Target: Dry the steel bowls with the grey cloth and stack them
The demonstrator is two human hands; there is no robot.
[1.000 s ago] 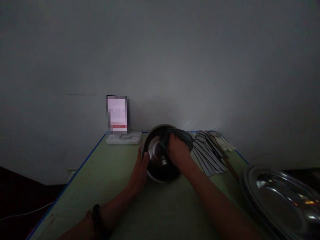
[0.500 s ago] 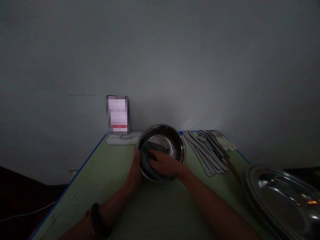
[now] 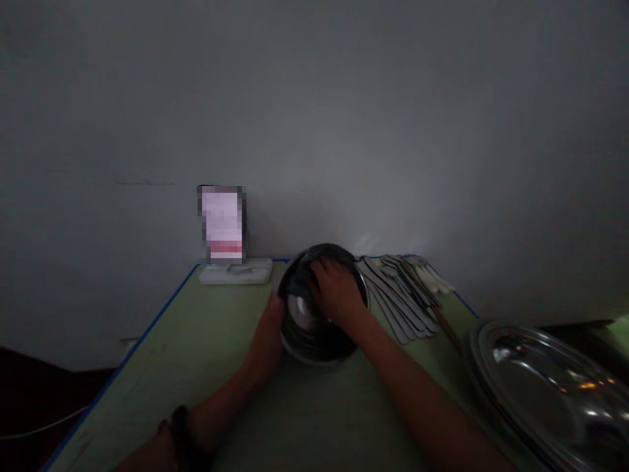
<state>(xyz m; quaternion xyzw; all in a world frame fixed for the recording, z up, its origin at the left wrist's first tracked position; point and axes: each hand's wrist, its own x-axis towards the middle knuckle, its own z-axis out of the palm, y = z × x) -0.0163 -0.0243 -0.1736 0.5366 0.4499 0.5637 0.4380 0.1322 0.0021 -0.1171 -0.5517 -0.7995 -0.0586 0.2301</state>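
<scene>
A round stainless steel bowl (image 3: 322,357) sits in the middle of the green table, its inside facing me. My left hand (image 3: 269,328) grips the bowl's left rim, thumb at the edge. Inside the bowl, my right hand (image 3: 337,288) presses a dark grey cloth (image 3: 297,278) against the far inner wall. Part of the cloth is hidden under the fingers, and the picture is dim and slightly blurred there.
A lit phone (image 3: 222,223) leans upright in a white stand (image 3: 236,271) by the wall. Several knives (image 3: 398,301) and other cutlery lie fanned out right of the bowl. Stacked oval metal trays (image 3: 545,387) stand at the right edge of the table (image 3: 196,347).
My right hand has moved with the cloth from the bowl's near left side up to its far side. My left hand stays on the left rim.
</scene>
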